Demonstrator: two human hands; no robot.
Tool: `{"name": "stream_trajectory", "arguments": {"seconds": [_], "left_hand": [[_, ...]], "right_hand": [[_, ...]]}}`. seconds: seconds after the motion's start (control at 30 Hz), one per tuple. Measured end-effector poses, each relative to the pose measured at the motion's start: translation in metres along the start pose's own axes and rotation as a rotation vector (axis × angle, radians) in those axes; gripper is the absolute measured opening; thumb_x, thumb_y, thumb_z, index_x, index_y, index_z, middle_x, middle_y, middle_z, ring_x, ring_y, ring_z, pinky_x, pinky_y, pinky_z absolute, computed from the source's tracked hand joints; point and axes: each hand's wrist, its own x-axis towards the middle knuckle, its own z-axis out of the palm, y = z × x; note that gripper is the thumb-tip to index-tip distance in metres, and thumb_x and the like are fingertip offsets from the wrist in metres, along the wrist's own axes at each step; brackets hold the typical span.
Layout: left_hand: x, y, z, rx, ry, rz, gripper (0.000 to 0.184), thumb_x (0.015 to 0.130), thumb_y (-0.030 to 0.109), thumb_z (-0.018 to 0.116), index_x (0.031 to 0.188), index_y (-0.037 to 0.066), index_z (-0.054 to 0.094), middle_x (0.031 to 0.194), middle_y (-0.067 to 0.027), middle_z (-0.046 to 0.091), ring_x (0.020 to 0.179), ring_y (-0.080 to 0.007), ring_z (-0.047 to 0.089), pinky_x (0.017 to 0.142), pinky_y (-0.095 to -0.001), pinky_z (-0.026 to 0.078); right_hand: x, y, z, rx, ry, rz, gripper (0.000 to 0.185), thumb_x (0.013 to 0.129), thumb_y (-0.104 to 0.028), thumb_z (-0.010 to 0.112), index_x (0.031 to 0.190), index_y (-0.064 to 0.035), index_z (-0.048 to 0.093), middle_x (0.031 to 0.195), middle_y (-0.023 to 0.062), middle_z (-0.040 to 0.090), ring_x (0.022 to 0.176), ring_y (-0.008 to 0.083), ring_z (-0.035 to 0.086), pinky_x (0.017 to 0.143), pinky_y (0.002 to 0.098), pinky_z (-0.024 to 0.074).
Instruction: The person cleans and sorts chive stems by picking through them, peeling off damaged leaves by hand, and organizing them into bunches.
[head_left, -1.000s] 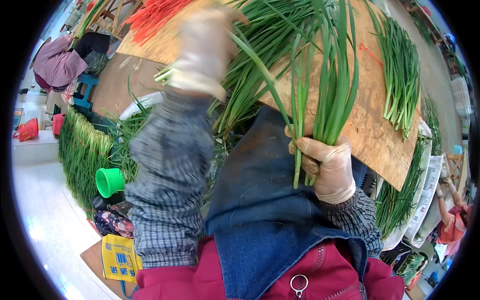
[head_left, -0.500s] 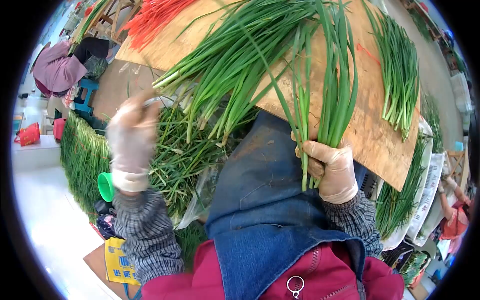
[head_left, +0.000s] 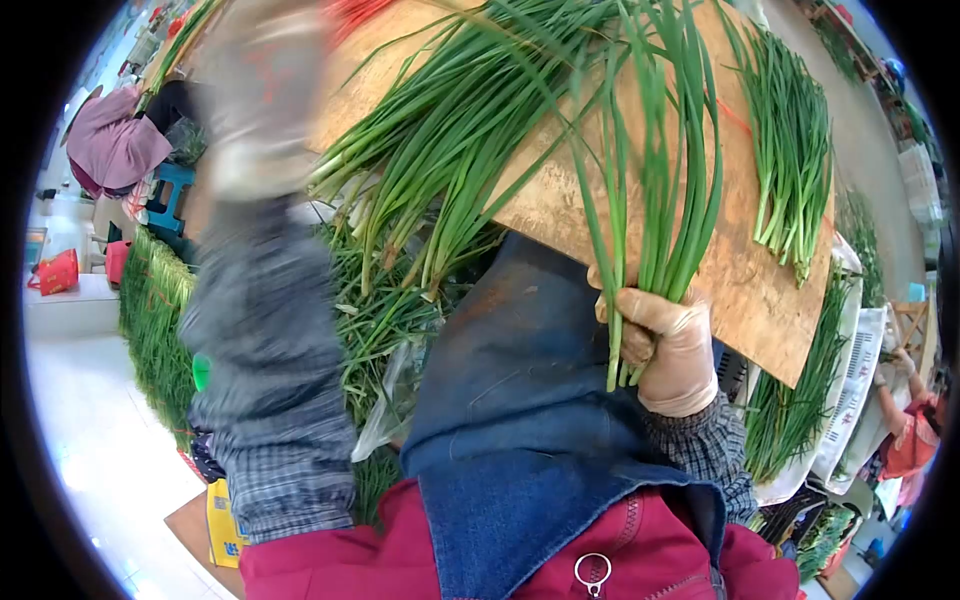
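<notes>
Upright in my right hand [head_left: 675,345] is a small bunch of garlic chives [head_left: 690,180], gripped near its pale stem ends, leaves pointing up over the board. My left hand [head_left: 265,90] is at the top left, gloved and smeared by motion, its fingers blurred. Close to it lie red ties [head_left: 352,14], partly hidden behind the hand. A loose pile of garlic chives [head_left: 480,120] lies across the wooden board [head_left: 755,315], stem ends over its left edge. A bundle of chives [head_left: 790,150] rests at the board's right side.
Leaf scraps [head_left: 375,330] and a clear plastic bag [head_left: 390,395] lie below the board's left edge. Upright bundled greens [head_left: 150,330] stand farther left. A person in a pink top [head_left: 115,140] sits by a blue stool [head_left: 170,195]. Another person in red [head_left: 908,445] is at far right.
My left hand has swung upward from beside the chive stems to the red ties, its sleeve now covering more of the left side. My right hand still holds its chives, nearly unmoved.
</notes>
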Motion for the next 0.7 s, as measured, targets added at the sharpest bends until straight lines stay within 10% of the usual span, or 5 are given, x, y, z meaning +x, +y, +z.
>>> {"name": "stream_trajectory", "arguments": {"seconds": [0.1, 0.23, 0.37, 0.4, 0.7], "left_hand": [[-0.035, -0.005, -0.108, 0.366, 0.652, -0.370, 0.023, 0.085, 0.020, 0.054, 0.091, 0.001, 0.066, 0.079, -0.0073, 0.063, 0.076, -0.0165, 0.058, 0.070, -0.0275, 0.045], [-0.135, -0.019, -0.167, 1.445, -0.006, -0.721, 0.028, 0.088, 0.030, 0.051, 0.101, 0.008, 0.062, 0.084, -0.0160, 0.062, 0.071, -0.0271, 0.059, 0.066, -0.0373, 0.048], [-0.165, 0.060, -0.053, 0.664, 0.023, -0.203, 0.008, 0.082, 0.011, 0.061, 0.088, 0.006, 0.061, 0.074, -0.0084, 0.059, 0.062, -0.0241, 0.058, 0.054, -0.0327, 0.048], [-0.169, 0.066, -0.022, 0.524, -0.006, -0.101, 0.011, 0.076, 0.012, 0.066, 0.082, 0.007, 0.059, 0.070, -0.0078, 0.057, 0.058, -0.0222, 0.056, 0.052, -0.0320, 0.046], [-0.160, 0.073, 0.067, 0.422, -0.101, -0.200, 0.017, 0.072, 0.008, 0.068, 0.081, 0.003, 0.055, 0.072, -0.0126, 0.057, 0.055, -0.0241, 0.058, 0.047, -0.0318, 0.045]], "right_hand": [[0.007, 0.000, -0.004, 0.146, -0.084, 0.044, 0.025, 0.077, -0.006, 0.054, 0.098, 0.0073, 0.058, 0.068, 0.0093, 0.059, 0.039, 0.0054, 0.037, 0.038, 0.0188, 0.0279], [0.023, 0.016, -0.015, 0.447, -0.220, 0.085, 0.028, 0.079, -0.010, 0.057, 0.098, 0.0096, 0.055, 0.067, 0.0109, 0.058, 0.040, 0.0064, 0.036, 0.038, 0.0192, 0.0273], [0.020, 0.019, 0.002, 0.345, 0.061, 0.074, 0.026, 0.082, -0.011, 0.053, 0.100, 0.0075, 0.055, 0.084, 0.0150, 0.062, 0.072, 0.0193, 0.061, 0.061, 0.0303, 0.0525], [0.028, 0.025, -0.010, 0.386, -0.158, 0.089, 0.026, 0.083, -0.010, 0.052, 0.103, 0.0061, 0.054, 0.095, 0.0163, 0.061, 0.090, 0.0267, 0.061, 0.075, 0.0422, 0.0534], [0.039, 0.033, 0.030, 0.327, -0.124, 0.186, 0.021, 0.080, -0.009, 0.062, 0.095, 0.0039, 0.057, 0.073, 0.0060, 0.055, 0.055, 0.0112, 0.050, 0.048, 0.0263, 0.0431]]}}
